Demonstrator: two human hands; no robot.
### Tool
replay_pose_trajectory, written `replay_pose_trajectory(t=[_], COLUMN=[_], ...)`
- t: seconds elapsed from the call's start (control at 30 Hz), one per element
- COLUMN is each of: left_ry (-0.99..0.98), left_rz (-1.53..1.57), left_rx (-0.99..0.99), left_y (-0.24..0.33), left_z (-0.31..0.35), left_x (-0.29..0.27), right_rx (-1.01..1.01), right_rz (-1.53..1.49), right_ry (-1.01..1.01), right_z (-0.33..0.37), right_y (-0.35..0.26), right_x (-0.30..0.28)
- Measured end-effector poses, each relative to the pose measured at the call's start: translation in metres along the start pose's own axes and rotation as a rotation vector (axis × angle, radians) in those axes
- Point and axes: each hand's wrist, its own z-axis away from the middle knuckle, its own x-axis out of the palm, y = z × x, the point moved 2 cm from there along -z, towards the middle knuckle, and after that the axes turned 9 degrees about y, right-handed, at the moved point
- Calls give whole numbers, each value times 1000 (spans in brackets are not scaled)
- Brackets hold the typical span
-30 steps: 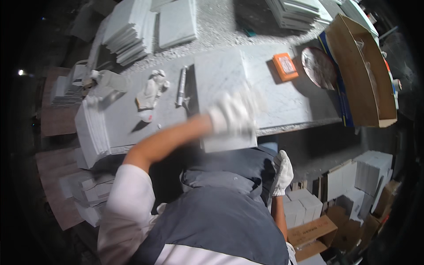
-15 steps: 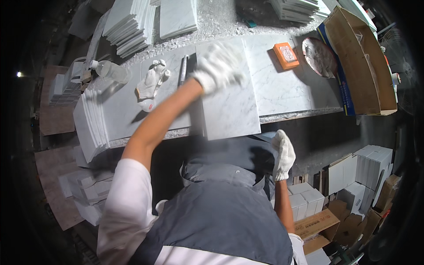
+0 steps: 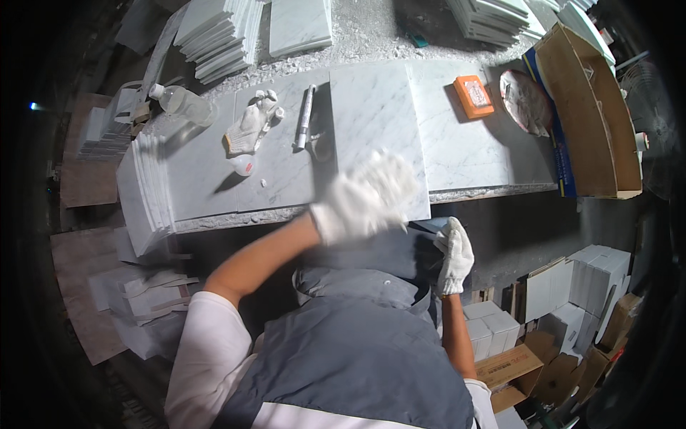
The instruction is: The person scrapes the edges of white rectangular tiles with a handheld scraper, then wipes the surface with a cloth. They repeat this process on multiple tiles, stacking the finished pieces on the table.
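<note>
A white marble tile point(image 3: 375, 107) with grey veins lies on the bench, its near end jutting past the front edge. My left hand point(image 3: 364, 196), in a white knit glove, is over that near end. Motion smears its fingers, so whether they grip anything is unclear. My right hand point(image 3: 455, 257), gloved too, is held off the bench, just right of the tile's near corner and by my grey apron point(image 3: 350, 343). Its fingers are curled closed; what they hold, if anything, is hidden. Left of the tile are a silver-white marker-like stick point(image 3: 306, 118) and a spare white glove point(image 3: 251, 127).
A small white bottle point(image 3: 241, 165), a clear plastic bottle point(image 3: 182, 104) and stacked tiles point(image 3: 143, 186) are at the left. An orange box point(image 3: 473, 96), a round dish point(image 3: 525, 104) and an open carton point(image 3: 593, 121) stand at the right. White boxes point(image 3: 493, 329) sit below right.
My left hand has come down the tile from its far part to its near end. My right hand has barely moved. The view has shifted slightly.
</note>
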Motion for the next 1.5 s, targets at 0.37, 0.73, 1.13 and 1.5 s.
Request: replay_pose_trajectory(t=[0.37,0.73,1.13,1.5], left_ry=[-545,-474,-327,41], left_rz=[-13,169,602,659], left_rx=[-355,210,181,-894], left_y=[-150,-47,50,57], left_z=[-126,-67,9,149], left_x=[60,29,-16,-55], right_rx=[-73,124,170,198], right_rz=[-102,-195,-182,66], right_ry=[-16,53,1,-75], right_z=[-7,-15,2,-16], right_y=[28,19,-15,34], right_x=[20,20,29,-3])
